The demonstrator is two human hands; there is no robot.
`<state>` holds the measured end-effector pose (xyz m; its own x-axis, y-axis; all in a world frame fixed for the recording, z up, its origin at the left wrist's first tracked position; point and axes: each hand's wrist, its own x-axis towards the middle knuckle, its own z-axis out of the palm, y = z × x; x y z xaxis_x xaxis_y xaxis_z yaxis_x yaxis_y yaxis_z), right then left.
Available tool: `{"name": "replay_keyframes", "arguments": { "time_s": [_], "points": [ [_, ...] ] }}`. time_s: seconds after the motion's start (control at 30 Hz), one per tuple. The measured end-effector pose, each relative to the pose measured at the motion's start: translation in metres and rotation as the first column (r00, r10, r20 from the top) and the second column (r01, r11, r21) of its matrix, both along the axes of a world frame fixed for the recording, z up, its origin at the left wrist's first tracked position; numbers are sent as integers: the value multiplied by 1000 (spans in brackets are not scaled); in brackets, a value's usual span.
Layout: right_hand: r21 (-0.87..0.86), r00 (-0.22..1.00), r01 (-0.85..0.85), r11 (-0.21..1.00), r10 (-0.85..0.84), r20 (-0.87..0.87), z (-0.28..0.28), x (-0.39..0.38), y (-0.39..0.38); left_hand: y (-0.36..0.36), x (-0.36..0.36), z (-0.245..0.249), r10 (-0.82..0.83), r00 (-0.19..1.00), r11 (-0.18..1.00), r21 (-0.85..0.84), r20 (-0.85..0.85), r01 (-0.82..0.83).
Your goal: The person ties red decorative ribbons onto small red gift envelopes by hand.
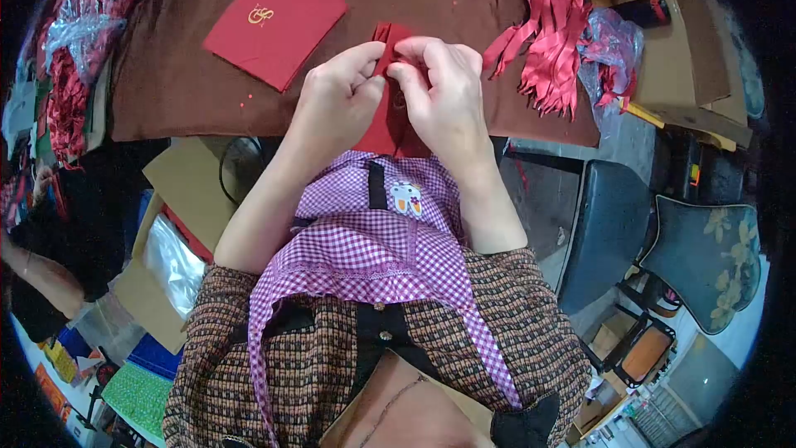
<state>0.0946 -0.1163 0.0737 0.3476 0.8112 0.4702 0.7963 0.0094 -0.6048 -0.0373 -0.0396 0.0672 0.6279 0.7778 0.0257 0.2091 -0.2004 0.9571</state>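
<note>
Both hands meet over a red folded piece [387, 134] at the front edge of the brown-covered table. My left hand [344, 87] pinches its left side near the top, thumb and fingers together. On the right side, my right hand [439, 83] has its fingers and thumb closed on the same piece, close to the left fingertips. Part of the piece is hidden behind the hands. A stack of red pieces with a gold emblem [275, 26] lies flat to the upper left of the hands.
Red ribbons [551, 41] lie at the table's right, beside a clear plastic bag [612, 46]. More red bundles in plastic [70, 91] are at the far left. An open cardboard box [137, 282] stands below left; a dark chair [604, 228] is on the right. Another person's arm [46, 282] shows at left.
</note>
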Motion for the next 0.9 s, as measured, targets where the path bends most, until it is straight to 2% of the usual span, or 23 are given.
{"name": "replay_keyframes", "arguments": {
  "time_s": [0.1,0.13,0.27,0.47,0.53,0.57,0.63,0.67,0.73,0.83,0.9],
  "points": [
    [-3,999,-40,999,40,2,2,7,-1,7,-6,-8,13,1000,996,84,15,-14],
    [3,999,-39,999,39,23,2,9,-2,5,-6,-1,43,999,994,97,-26,-40],
    [35,993,-70,997,66,101,-2,14,0,5,-6,0,39,998,998,54,-43,-36],
    [21,992,-50,999,47,117,-11,8,2,10,-6,-4,-65,998,984,166,-13,67],
    [31,995,-54,998,52,82,-14,9,3,15,-7,-4,-131,984,990,-32,119,135],
    [40,997,-57,998,55,48,-16,10,3,17,-7,-4,-129,984,991,-29,120,134],
    [47,998,-62,997,60,36,-19,9,4,21,-7,-7,-130,991,988,92,44,125],
    [53,998,-65,996,64,24,-20,9,4,22,-6,-10,-130,990,987,96,46,125],
    [58,997,-77,995,75,22,-20,8,3,23,-4,-20,-106,990,939,338,90,70],
    [41,990,-116,992,112,81,-17,13,3,25,-3,-21,-117,993,892,442,33,90],
    [68,983,-161,985,166,-79,-9,23,7,21,-3,-16,-89,994,903,425,67,52]
  ]
}}
